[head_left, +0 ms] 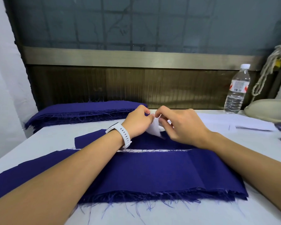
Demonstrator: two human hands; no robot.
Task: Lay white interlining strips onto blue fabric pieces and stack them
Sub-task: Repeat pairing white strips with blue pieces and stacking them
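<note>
1. We pinch a white interlining strip (154,128) between both sets of fingertips, raised just above the far blue fabric piece (94,140) at the table's middle.
2. Our left hand (139,121) and right hand (183,125) each close narrowly on the strip's upper end, thumbs against forefingers.
3. A white watch (122,133) wraps our left wrist.
4. Nearer us lies a wider stack of blue fabric (152,174) with frayed threads along its front edge.
5. Another blue stack (81,112) sits far left on the white table (169,213).
6. More white strips (230,123) lie to the right.
7. A water bottle (237,90) stands far right; we cannot read its label.
</note>
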